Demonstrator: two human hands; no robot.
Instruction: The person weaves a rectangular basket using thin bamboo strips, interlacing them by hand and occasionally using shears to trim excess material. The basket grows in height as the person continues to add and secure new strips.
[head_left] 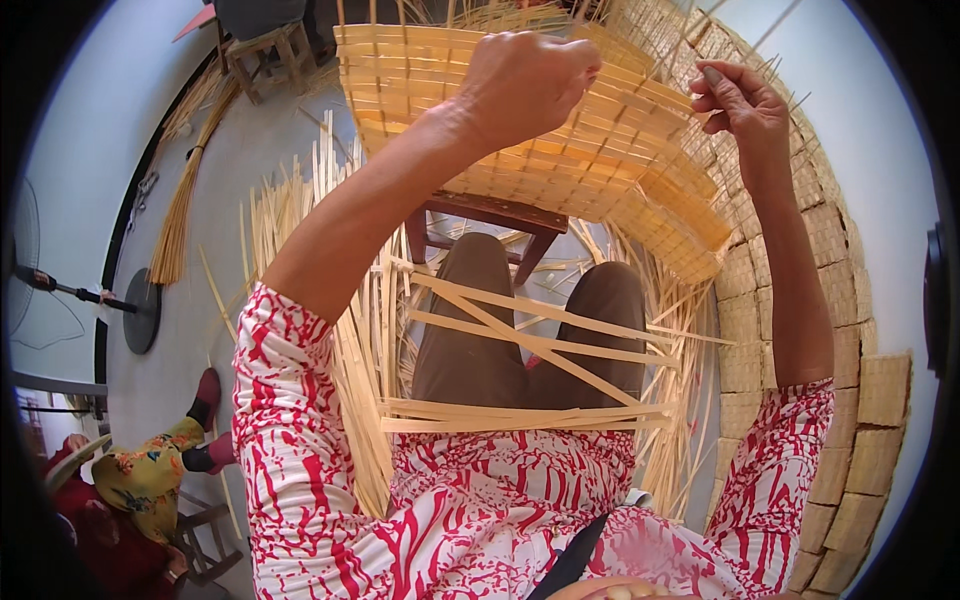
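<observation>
My woven panel (580,150) slants lengthwise down rightward over a stool (500,208); left hand (525,85) blocking it, right hand (750,108) beside, fingers curled, grasp unclear.

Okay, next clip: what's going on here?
A seated person has a pale-yellow piece of woven flat strips above a dark-brown wooden stool. Their left hand is curled over it; their right hand, fingertips pinched, is near its right side. Any grip is unclear. Loose pale flat strips lie across their lap.
</observation>
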